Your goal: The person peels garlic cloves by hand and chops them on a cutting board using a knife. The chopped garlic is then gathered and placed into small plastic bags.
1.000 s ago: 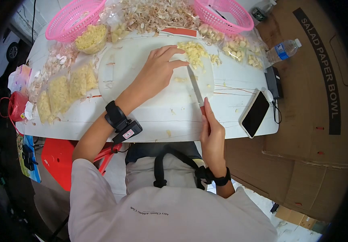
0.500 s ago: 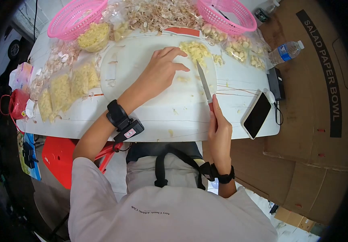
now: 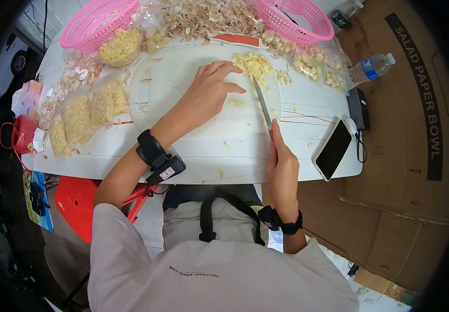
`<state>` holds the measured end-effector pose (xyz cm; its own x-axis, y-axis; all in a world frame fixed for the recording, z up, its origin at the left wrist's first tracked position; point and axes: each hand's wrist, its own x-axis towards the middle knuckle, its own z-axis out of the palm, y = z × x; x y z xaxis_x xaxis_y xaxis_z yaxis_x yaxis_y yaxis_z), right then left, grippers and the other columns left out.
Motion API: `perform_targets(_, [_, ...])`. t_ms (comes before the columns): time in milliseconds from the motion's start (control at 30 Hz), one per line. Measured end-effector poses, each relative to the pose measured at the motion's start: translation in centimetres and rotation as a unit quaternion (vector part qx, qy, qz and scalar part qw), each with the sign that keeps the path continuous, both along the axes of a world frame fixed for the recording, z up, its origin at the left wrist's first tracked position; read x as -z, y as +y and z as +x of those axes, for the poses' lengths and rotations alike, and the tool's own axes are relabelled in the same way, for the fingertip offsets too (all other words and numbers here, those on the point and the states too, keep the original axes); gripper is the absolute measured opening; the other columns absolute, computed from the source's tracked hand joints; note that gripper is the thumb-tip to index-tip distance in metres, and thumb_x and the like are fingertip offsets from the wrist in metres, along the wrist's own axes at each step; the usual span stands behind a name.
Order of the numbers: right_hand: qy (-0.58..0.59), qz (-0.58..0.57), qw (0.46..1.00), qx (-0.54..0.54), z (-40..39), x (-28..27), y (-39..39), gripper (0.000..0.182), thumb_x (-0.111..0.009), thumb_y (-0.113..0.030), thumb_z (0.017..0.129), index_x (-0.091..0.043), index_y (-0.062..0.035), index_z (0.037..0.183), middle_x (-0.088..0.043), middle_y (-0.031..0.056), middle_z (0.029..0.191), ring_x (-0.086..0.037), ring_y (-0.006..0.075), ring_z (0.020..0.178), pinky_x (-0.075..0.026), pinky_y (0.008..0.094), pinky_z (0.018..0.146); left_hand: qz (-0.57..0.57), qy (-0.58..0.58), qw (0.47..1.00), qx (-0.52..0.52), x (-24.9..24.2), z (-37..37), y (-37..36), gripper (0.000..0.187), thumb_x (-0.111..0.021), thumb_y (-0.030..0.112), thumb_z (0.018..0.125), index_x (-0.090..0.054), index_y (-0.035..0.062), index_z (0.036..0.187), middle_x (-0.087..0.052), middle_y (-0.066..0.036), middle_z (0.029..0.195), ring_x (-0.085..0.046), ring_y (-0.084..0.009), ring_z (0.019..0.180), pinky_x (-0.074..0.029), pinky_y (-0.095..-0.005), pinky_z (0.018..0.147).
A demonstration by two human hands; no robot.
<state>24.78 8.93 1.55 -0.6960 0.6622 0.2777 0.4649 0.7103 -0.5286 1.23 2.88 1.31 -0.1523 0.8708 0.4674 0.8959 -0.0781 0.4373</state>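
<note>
My right hand [image 3: 282,161] is closed round the red handle of a knife [image 3: 262,102], whose blade points away from me, its tip at the near edge of a pile of chopped garlic [image 3: 253,64]. My left hand [image 3: 209,92] is over the white cutting board [image 3: 182,65], thumb and fingers apart, nothing between them. Its fingertips are just left of the garlic pile. A few small garlic bits lie on the board between the left hand and the blade.
Bags of chopped garlic [image 3: 78,118] lie at the left, near a filled bowl [image 3: 121,48]. Garlic skins [image 3: 209,18] and two pink baskets [image 3: 99,23] line the back. Bags of cloves [image 3: 308,62], a water bottle [image 3: 371,67] and a phone [image 3: 332,150] are at the right.
</note>
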Motion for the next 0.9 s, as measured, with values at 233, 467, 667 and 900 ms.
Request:
perform_targets(233, [-0.012, 0.019, 1.0, -0.007, -0.1, 0.1, 0.2, 0.059, -0.057, 0.004, 0.089, -0.044, -0.0106, 0.146, -0.06, 0.0172, 0.076, -0.06, 0.0323, 0.065, -0.048, 0.0416, 0.059, -0.004, 0.003, 1.0, 0.006, 0.1, 0.0, 0.0, 0.039, -0.056, -0.012, 0.075, -0.074, 0.0094, 0.102, -0.054, -0.009, 0.133, -0.042, -0.0308, 0.132, -0.031, -0.0408, 0.11])
perform_targets(467, [-0.038, 0.029, 0.999, -0.01, -0.7, 0.0, 0.5, 0.061, -0.056, 0.003, 0.089, -0.042, -0.0116, 0.147, -0.061, 0.0174, 0.077, -0.061, 0.0341, 0.065, -0.049, 0.043, 0.06, -0.015, 0.009, 1.0, 0.016, -0.1, 0.3, 0.0, 0.038, -0.056, -0.012, 0.075, -0.075, 0.0093, 0.1, -0.054, -0.009, 0.134, -0.041, -0.031, 0.132, -0.03, -0.041, 0.11])
perform_targets(667, [-0.052, 0.034, 0.998, -0.007, -1.0, 0.8, 0.8, 0.06, -0.056, 0.0, 0.09, -0.042, -0.0117, 0.146, -0.064, 0.0199, 0.077, -0.064, 0.0368, 0.07, -0.051, 0.0455, 0.062, -0.005, 0.017, 1.0, 0.016, 0.0, 0.2, 0.0, 0.041, -0.056, -0.012, 0.074, -0.074, 0.0108, 0.103, -0.053, -0.009, 0.134, -0.041, -0.031, 0.133, -0.03, -0.0418, 0.109])
perform_targets(900, [0.054, -0.01, 0.998, -0.042, -0.6, 0.4, 1.5, 0.055, -0.055, 0.003, 0.09, -0.047, -0.0095, 0.143, -0.069, 0.0222, 0.098, -0.068, 0.0378, 0.084, -0.053, 0.0414, 0.073, 0.033, 0.014, 0.999, -0.026, -0.1, 0.0, 0.0, 0.047, -0.053, -0.014, 0.074, -0.071, 0.0106, 0.109, -0.055, -0.01, 0.13, -0.044, -0.0313, 0.13, -0.032, -0.0428, 0.108])
